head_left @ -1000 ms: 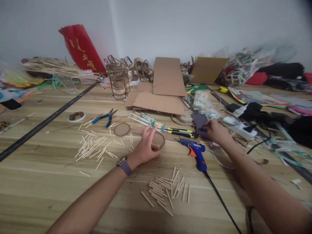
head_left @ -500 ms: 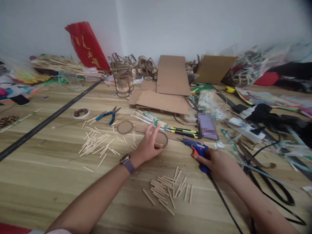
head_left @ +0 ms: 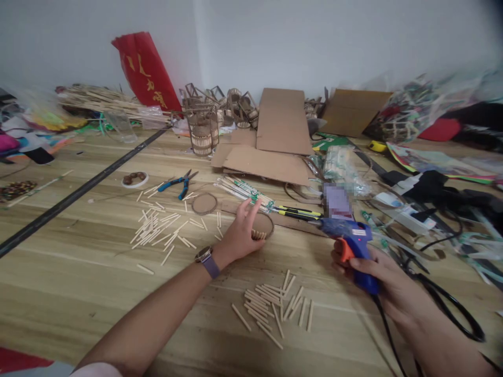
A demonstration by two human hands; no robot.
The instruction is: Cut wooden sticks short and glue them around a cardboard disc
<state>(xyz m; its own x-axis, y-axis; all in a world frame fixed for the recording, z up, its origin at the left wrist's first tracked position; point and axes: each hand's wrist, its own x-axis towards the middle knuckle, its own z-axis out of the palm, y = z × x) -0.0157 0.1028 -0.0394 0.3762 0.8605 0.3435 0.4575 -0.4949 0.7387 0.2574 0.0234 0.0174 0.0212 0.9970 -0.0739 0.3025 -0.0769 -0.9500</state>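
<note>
My left hand point(head_left: 244, 233) rests on the table around the left side of a round cardboard disc point(head_left: 264, 224), thumb at its near edge and fingers curving along its far side. A short row of small wooden sticks point(head_left: 258, 235) stands along the disc's near rim, partly hidden by the hand. My right hand point(head_left: 367, 267) grips a blue hot glue gun point(head_left: 359, 238) by its handle, fingers at the orange trigger. The gun is raised above the table, its nozzle pointing left toward the disc. A second cardboard disc point(head_left: 205, 203) lies farther left.
Loose short sticks lie in piles at near middle point(head_left: 267, 303) and left point(head_left: 155, 230). Blue pliers point(head_left: 175, 185), yellow-black cutters point(head_left: 298, 212) and a phone point(head_left: 338, 201) lie beyond. Cardboard sheets point(head_left: 267, 165) and small stick baskets point(head_left: 202, 139) stand behind. The gun's cord point(head_left: 389, 335) trails nearby.
My right hand has lifted the glue gun off its lower spot and moved it right and nearer to me. My left hand stays at the disc. The view has shifted slightly.
</note>
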